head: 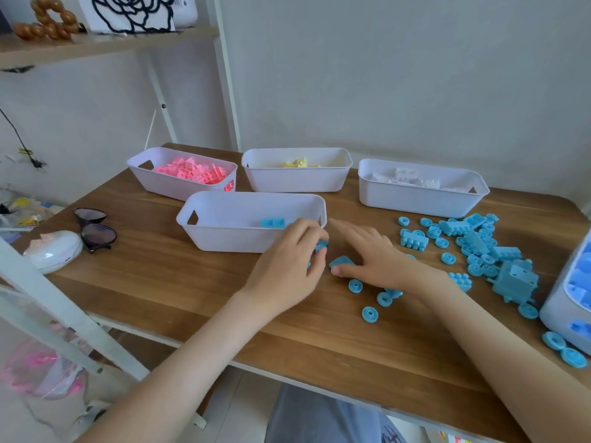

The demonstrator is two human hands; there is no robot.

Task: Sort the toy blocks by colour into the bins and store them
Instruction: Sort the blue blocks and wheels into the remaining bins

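— Dozens of blue blocks [473, 243] lie loose on the table [160, 276], to the right of my hands. How will they handle?
— Light, I'd judge. They look like hard, smooth plastic: studded bricks and little rings. I'd pinch them by the edges.
— And your fingers?
— My left hand [287, 260] pinches a small blue piece [321, 245] beside the nearest bin [224, 238], which holds one blue brick [272, 222]. My right hand [374, 254] lies spread, thumb against a flat blue tile [342, 261].

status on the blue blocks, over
Left hand grips blue piece by near bin. Right hand open, thumb on blue block. Pile loose at right, nothing blocking bin.
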